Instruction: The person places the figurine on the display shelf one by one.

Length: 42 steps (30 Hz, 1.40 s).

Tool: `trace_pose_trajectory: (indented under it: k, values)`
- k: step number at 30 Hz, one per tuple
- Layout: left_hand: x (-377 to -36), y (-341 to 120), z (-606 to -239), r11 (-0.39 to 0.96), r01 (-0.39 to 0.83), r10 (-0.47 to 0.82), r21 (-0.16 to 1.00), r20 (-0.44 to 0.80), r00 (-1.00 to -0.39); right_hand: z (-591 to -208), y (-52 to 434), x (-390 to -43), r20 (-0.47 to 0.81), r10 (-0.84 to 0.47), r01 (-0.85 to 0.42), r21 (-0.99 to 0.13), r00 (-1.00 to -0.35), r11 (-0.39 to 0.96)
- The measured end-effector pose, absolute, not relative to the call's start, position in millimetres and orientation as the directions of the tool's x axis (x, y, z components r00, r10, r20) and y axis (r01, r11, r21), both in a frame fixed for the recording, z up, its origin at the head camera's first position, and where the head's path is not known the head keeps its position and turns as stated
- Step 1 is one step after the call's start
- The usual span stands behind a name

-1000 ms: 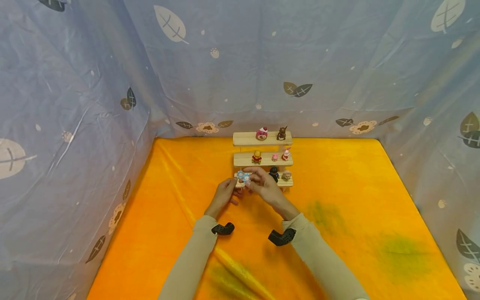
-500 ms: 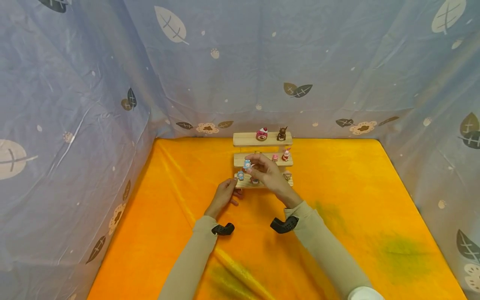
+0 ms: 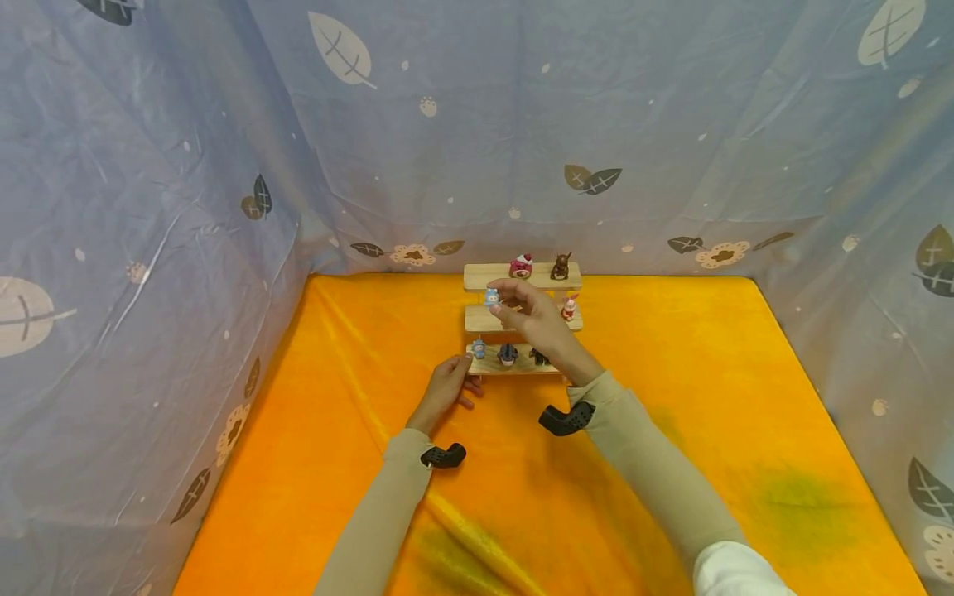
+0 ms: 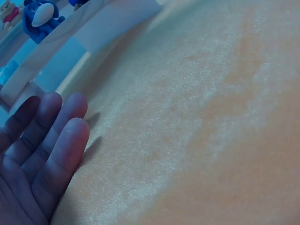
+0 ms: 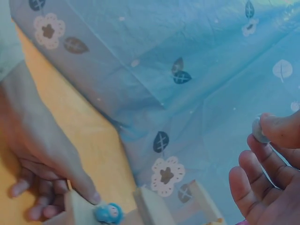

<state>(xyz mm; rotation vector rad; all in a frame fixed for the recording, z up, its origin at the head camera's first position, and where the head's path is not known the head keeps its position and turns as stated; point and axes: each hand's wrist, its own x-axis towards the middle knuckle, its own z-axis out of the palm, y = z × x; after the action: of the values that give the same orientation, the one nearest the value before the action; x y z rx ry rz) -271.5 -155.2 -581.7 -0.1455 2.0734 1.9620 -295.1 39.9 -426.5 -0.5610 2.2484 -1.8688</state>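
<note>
A three-tier wooden shelf [image 3: 522,364] stands on the orange cloth near the back curtain. My right hand [image 3: 503,303] pinches a small light-blue figure [image 3: 492,297] in front of the left part of the middle tier; the right wrist view shows that figure [image 5: 258,130] at my fingertips [image 5: 276,129]. My left hand [image 3: 459,377] lies on the cloth with relaxed fingers [image 4: 56,136], one fingertip touching the left end of the bottom tier [image 5: 77,206]. A blue figure [image 3: 479,348], a dark blue one [image 3: 508,354] and a black one [image 3: 538,357] stand on that tier.
A pink figure [image 3: 520,266] and a brown figure [image 3: 561,266] stand on the top tier, a pink-and-white one [image 3: 569,308] on the middle tier. Grey-blue leaf-print curtains [image 3: 224,165] close in the left, back and right sides. The orange cloth [image 3: 708,397] spreads around the shelf.
My right hand has risen from the bottom tier to the middle tier's height, carrying the light-blue figure. The left hand has stayed at the shelf's left end.
</note>
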Motion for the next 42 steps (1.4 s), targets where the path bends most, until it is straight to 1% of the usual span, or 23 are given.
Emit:
trace_pose_trajectory:
  k: [8,13,18,24,30,36,40,42]
  values:
    - [-268.8,-156.2,-582.8,0.071,-0.263,0.120,0.962,-0.270,-0.955,-407.8,38.4,-311.6,0.164,-0.386,-0.250,-0.951,-0.908,0.184]
    - [-268.8,-156.3,-583.8,0.060,-0.268,0.125,0.961,-0.274,-0.954,-392.8,38.3,-320.8,0.181,-0.362,-0.262,-0.946,-0.914,0.188]
    - [-268.9,-155.9,-584.4,0.055,-0.277,0.122,0.959,-0.281,-0.952,-380.1,40.0,-329.3,0.218,-0.343,-0.308,-0.923,-0.913,0.231]
    - [-269.4,-155.9,-584.3,0.050,-0.282,0.125,0.958,-0.286,-0.950,-370.5,40.6,-337.4,0.229,-0.359,-0.332,-0.907,-0.905,0.258]
    - [-269.6,-156.1,-583.8,0.052,-0.286,0.124,0.957,-0.290,-0.949,-364.4,39.3,-348.2,0.227,-0.336,-0.353,-0.853,-0.914,0.384]
    - [-270.7,-155.8,-581.3,0.055,-0.280,0.128,0.959,-0.284,-0.950,-366.2,36.6,-355.7,0.240,-0.315,-0.376,-0.779,-0.918,0.501]
    - [-270.4,-156.0,-579.2,0.055,-0.280,0.128,0.958,-0.285,-0.950,-370.4,35.7,-363.1,0.230,-0.324,-0.385,-0.713,-0.918,0.586]
    - [-270.4,-155.9,-578.5,0.059,-0.279,0.129,0.958,-0.285,-0.950,-373.8,35.0,-368.1,0.232,-0.343,-0.407,-0.657,-0.910,0.635]
